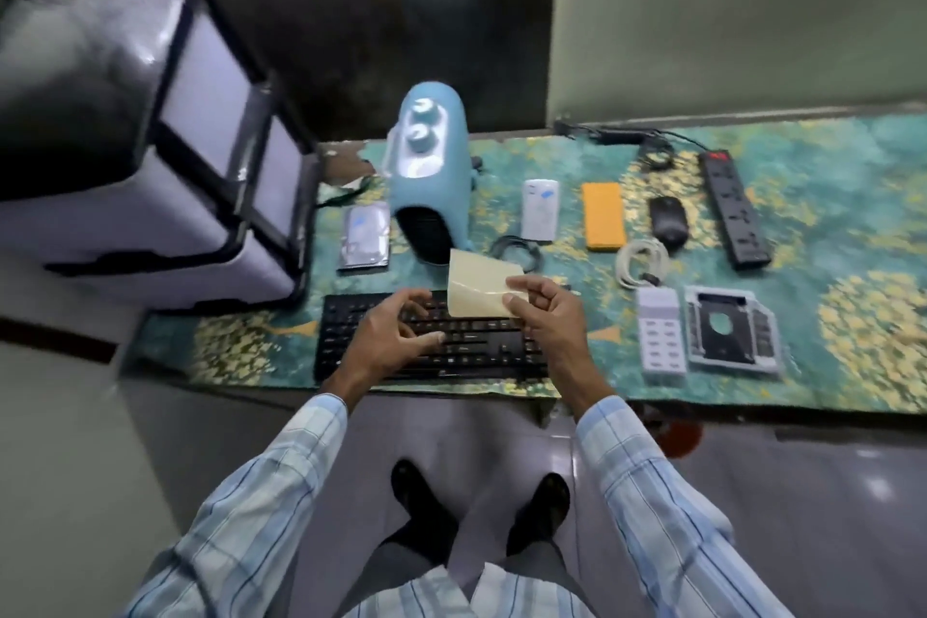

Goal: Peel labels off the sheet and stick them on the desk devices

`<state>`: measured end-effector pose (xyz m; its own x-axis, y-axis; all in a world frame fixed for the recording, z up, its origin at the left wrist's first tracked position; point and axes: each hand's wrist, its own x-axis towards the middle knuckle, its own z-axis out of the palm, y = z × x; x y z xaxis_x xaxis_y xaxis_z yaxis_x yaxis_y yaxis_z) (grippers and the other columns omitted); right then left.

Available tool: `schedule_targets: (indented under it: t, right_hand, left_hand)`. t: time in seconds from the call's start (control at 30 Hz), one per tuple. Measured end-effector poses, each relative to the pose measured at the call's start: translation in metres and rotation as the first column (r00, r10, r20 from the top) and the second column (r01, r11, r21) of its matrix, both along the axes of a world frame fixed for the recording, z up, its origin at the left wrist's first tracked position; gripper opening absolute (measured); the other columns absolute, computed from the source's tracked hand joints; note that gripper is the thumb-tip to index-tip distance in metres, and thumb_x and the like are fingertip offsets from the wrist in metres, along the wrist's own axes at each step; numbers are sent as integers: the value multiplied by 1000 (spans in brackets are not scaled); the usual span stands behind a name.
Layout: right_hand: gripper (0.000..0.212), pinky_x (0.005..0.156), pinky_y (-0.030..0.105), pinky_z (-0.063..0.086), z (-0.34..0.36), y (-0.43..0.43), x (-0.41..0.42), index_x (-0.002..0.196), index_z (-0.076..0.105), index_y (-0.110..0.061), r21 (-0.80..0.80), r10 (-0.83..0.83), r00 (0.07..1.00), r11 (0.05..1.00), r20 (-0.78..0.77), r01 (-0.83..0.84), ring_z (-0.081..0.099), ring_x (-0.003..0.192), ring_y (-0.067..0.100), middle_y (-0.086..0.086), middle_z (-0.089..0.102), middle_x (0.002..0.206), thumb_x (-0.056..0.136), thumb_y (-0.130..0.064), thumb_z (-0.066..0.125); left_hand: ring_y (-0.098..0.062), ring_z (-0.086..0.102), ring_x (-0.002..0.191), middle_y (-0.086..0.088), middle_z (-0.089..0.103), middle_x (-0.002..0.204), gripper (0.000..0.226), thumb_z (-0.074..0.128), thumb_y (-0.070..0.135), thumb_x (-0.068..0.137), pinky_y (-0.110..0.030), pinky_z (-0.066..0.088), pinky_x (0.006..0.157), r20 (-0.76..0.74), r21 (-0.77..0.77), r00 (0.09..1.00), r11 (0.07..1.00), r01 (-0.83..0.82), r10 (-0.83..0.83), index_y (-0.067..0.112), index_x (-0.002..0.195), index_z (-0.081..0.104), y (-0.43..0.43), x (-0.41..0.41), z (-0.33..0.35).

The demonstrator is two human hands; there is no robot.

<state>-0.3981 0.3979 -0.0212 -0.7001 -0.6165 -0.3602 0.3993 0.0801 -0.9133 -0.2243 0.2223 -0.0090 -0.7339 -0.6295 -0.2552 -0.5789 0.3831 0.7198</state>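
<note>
My right hand (pixel 544 316) pinches a pale yellow label sheet (pixel 476 286) by its right edge, holding it curled above the black keyboard (pixel 426 341). My left hand (pixel 396 334) hovers over the keyboard just left of the sheet, fingers apart and curled, with nothing visible in it. On the patterned desk mat lie a blue heater-like device (pixel 426 176), a hard drive (pixel 365 236), a white box (pixel 539 210), an orange power bank (pixel 603 215), a black mouse (pixel 667 221), a power strip (pixel 735 211), a white hub (pixel 660 334) and a drive caddy (pixel 730 330).
A large black-and-grey computer case (pixel 150 141) stands at the left end of the desk. Coiled cables, black (pixel 516 252) and white (pixel 642 261), lie mid-desk. The green floral mat (pixel 853 316) extends to the right. Below the desk edge are my legs and shoes.
</note>
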Motion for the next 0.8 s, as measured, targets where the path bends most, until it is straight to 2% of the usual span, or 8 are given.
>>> schedule_targets:
  t: [0.07, 0.17, 0.23, 0.33, 0.43, 0.57, 0.67, 0.8]
  right_hand:
    - [20, 66, 26, 55, 6, -30, 11, 108, 76, -9, -13, 62, 998, 998, 5, -62, 67, 78, 17, 9, 76, 89, 90, -2, 76]
    - [20, 59, 18, 51, 14, -68, 31, 110, 75, -7, -25, 131, 991, 991, -3, -131, 61, 76, 19, 12, 70, 86, 91, -1, 75]
    - [22, 56, 17, 50, 20, -94, 47, 113, 74, -4, -28, 179, 984, 983, -6, -179, 61, 73, 16, 7, 70, 81, 91, -1, 75]
    - [21, 52, 14, 46, 25, -125, 70, 113, 74, -2, -26, 233, 972, 972, -24, -234, 59, 61, 4, -5, 69, 70, 92, -1, 74]
    - [22, 54, 16, 48, 30, -153, 96, 114, 73, -2, -38, 278, 961, 960, 5, -278, 62, 66, 7, 4, 71, 80, 93, -2, 73]
    - [22, 52, 14, 48, 37, -187, 128, 113, 72, -1, -41, 308, 951, 951, 30, -307, 64, 59, 3, 7, 73, 84, 92, 3, 71]
    - [20, 52, 15, 49, 40, -205, 149, 110, 74, -3, -44, 337, 941, 941, 33, -335, 66, 61, 5, 12, 75, 89, 91, 3, 72]
    - [18, 52, 15, 50, 46, -225, 179, 107, 74, -4, -49, 384, 922, 923, 56, -382, 66, 62, 7, 6, 77, 87, 91, 3, 72]
  left_hand:
    - [-3, 58, 59, 7, 70, 99, 53, 87, 28, 76, -15, 50, 61, -15, -22, 994, 994, -107, 107, 28, 123, 63, -22, 31, -1]
    - [1, 58, 59, 8, 70, 94, 44, 84, 24, 80, -17, 51, 61, -52, 1, 965, 966, -259, 259, 27, 118, 64, -47, 69, 1]
    - [5, 59, 59, 5, 70, 91, 38, 82, 18, 83, -14, 51, 62, -80, 34, 929, 932, -360, 362, 24, 115, 64, -70, 94, 0]
    - [-3, 67, 64, -6, 72, 95, 32, 79, 16, 86, -22, 55, 62, -114, 107, 857, 864, -492, 502, 21, 113, 64, -102, 125, -7]
    - [0, 64, 49, -13, 67, 94, 26, 68, 4, 92, -14, 47, 46, -134, 266, 708, 713, -649, 694, 8, 116, 59, -135, 150, -11]
    - [-9, 66, 59, -5, 67, 86, 16, 64, 5, 93, -18, 49, 47, -139, 504, 485, 483, -716, 863, 14, 106, 62, -176, 178, -11]
    - [-10, 65, 70, 1, 64, 86, 12, 58, 8, 95, -19, 55, 54, -81, 633, 408, 363, -684, 909, 19, 91, 61, -198, 192, -13]
    - [-19, 69, 86, -8, 67, 99, 8, 55, 8, 94, -26, 59, 66, 17, 751, 350, 219, -623, 937, 11, 89, 61, -227, 208, -23]
